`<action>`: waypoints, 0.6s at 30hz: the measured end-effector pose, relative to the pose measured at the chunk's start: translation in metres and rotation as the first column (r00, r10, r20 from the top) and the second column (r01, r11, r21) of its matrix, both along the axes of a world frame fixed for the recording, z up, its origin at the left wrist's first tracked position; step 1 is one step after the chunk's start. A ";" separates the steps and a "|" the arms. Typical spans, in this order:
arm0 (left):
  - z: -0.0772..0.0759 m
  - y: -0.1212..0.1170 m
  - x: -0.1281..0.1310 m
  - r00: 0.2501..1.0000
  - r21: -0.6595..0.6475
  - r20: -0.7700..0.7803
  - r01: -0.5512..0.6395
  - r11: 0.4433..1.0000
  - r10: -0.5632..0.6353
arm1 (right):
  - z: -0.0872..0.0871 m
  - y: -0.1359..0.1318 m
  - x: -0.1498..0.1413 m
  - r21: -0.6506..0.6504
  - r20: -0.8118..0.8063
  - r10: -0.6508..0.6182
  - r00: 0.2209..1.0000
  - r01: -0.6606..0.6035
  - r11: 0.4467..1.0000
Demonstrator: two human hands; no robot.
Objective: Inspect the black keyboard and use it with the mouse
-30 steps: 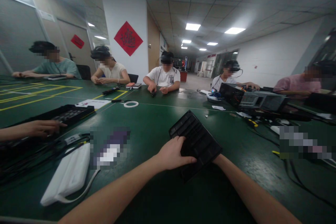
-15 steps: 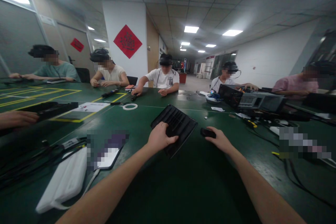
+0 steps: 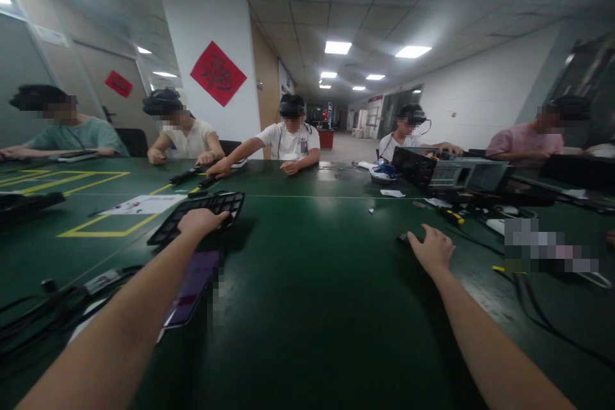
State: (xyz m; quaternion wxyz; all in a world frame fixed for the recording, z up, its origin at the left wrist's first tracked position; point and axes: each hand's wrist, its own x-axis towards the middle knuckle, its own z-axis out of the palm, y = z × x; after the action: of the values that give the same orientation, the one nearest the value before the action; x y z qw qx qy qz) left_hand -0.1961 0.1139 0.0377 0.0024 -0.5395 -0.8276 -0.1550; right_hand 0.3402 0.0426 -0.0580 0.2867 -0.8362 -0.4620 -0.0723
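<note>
My left hand (image 3: 204, 223) grips a flat black panel with a grid of slots (image 3: 173, 221) over the left part of the green table, fingers out of sight beyond it and thumb along its right side. Part of the panel is hidden by the hand. To the right, my right hand (image 3: 435, 250) is held with its fingers apart. A small dark object (image 3: 402, 238) lies at the tip of its thumb; whether they touch I cannot tell, and its kind is unclear.
A purple-screened phone (image 3: 195, 288) and black cables (image 3: 43, 304) lie near my left forearm. At the right stand an opened computer case (image 3: 449, 173) and a white power strip (image 3: 497, 225). Several people sit across the green table (image 3: 307, 307); one reaches toward a dark object.
My left hand has carried the black panel leftward, turning it flatter. My right hand has shifted right and opened from the small dark object. The view has turned slightly rightward.
</note>
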 end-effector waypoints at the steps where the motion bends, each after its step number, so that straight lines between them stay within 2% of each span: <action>1: -0.004 -0.001 -0.008 0.999 -0.042 -0.012 -0.051 0.998 0.050 | 0.000 0.000 -0.001 -0.005 -0.012 -0.004 1.000 0.004 1.000; 4: -0.013 -0.005 -0.020 0.986 -0.142 -0.085 -0.155 0.978 0.144 | 0.000 0.000 -0.001 -0.038 -0.043 -0.015 0.999 0.013 0.999; 8: -0.010 -0.009 -0.016 0.979 -0.149 -0.169 -0.142 0.979 0.116 | -0.001 0.001 -0.001 -0.051 -0.050 -0.005 0.999 0.002 0.999; 10: -0.004 -0.008 -0.007 0.980 -0.110 -0.187 -0.090 0.990 0.069 | -0.001 0.000 -0.001 -0.048 -0.064 -0.003 0.998 0.000 0.999; 13: 0.003 -0.005 0.020 0.972 -0.062 -0.224 0.053 0.997 -0.066 | 0.002 -0.001 -0.001 -0.057 -0.089 -0.001 0.996 -0.004 0.998; 15: -0.001 -0.006 0.046 0.953 -0.062 -0.246 0.169 0.984 -0.180 | 0.004 -0.002 -0.001 -0.070 -0.101 0.001 0.995 -0.008 0.998; 18: -0.019 -0.014 0.087 0.907 -0.098 -0.262 0.315 0.944 -0.330 | 0.004 -0.003 0.000 -0.077 -0.107 0.009 0.994 -0.017 0.997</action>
State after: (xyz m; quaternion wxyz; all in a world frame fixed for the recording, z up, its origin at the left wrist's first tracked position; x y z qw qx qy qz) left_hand -0.1091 0.0999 0.0186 0.0774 -0.6850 -0.7224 -0.0548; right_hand 0.3403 0.0396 -0.0539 0.2786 -0.8462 -0.4541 -0.0078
